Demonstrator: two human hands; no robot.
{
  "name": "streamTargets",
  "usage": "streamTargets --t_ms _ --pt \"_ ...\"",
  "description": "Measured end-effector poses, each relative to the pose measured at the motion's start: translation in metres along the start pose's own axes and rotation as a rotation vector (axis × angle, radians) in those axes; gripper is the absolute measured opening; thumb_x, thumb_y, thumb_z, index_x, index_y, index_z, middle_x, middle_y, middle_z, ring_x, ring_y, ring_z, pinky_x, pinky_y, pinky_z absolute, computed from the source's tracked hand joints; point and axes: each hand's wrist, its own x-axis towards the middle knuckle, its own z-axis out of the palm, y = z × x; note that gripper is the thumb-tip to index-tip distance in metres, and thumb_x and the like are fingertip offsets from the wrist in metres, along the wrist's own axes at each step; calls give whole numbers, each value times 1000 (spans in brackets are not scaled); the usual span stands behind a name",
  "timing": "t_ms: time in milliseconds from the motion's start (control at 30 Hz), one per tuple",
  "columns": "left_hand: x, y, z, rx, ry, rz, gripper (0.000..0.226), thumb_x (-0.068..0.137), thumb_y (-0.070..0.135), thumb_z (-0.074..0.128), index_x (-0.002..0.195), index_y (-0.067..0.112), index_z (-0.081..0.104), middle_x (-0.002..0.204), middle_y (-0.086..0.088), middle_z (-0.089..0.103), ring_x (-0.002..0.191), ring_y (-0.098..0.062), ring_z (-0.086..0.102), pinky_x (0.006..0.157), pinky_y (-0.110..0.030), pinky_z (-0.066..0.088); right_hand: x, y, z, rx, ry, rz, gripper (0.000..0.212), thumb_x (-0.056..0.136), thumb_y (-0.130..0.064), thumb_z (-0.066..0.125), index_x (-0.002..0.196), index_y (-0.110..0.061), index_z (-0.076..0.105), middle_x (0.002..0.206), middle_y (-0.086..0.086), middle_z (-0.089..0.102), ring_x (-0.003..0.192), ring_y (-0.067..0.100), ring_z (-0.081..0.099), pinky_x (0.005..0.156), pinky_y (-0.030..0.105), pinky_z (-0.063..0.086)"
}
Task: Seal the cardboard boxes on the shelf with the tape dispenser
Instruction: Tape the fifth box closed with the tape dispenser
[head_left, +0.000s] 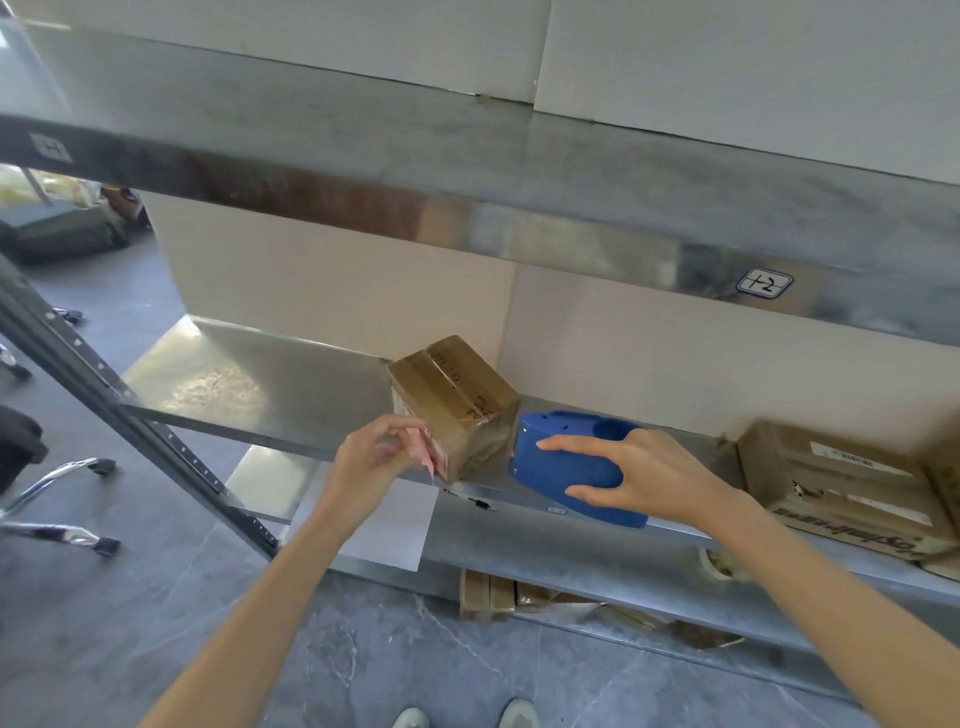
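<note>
– Right hand (649, 478), what's it got?

– It's wrapped over the blue tape dispenser (571, 467), fingers across the top and thumb underneath. The dispenser's nose sits at the right side of the small cardboard box (452, 405). I can't tell whether the two touch.

– And the left hand (369, 457)?

– Its fingertips are closed on a pink slip (428, 452) at the box's near face. The spot is blurred, but I'd guess it's steadying the box by that corner so the dispenser can push against it without sliding it along.

– Where's the box?

– It's on the middle shelf (260, 384), close to the front edge and turned at an angle. That's probably to bring the side being taped round towards the dispenser. The top looks glossy, so I'd say tape already runs over the seam.

– Any other boxes?

– There's a bigger box (831, 483) further right on the same shelf, well away from both hands. More cardboard (498, 595) lies on the shelf below.

– What's the risk?

– The small box is light and sits near the edge. A hard pull on the tape could drag or tip it off if the left hand lets go.
</note>
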Motion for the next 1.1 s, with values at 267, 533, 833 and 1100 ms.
streamTargets --t_ms 267,533,833,1100 --pt "6 -3 20 57 47 44 30 90 -13 61 111 8 66 88 -8 63 74 4 67 69 -6 47 2 13 0 -11 -31 -5 55 91 -60 50 139 -69 25 45 -1 32 45 16 32 49 19 31" --pt "16 -18 27 0 77 47 35 89 -10 64 114 14 66 89 1 67 76 -5 68 72 -12 51 5 17 2 8 -49 3 53 93 -58 52 138 -68 26 46 -2 34 45 16 33 48 18 26" --pt "24 -39 44 84 191 138 46 88 -15 60 121 16 66 113 -2 49 84 -25 65 71 -11 49 8 16 4 5 -46 27 54 92 -58 52 140 -66 29 45 -4 34 43 15 33 48 18 29" --pt "23 -39 43 229 246 236 50 80 -6 75 117 27 66 128 3 45 77 -9 61 73 -28 56 11 12 2 0 -40 58 54 92 -54 55 141 -61 35 44 -6 29 42 13 29 48 16 21"
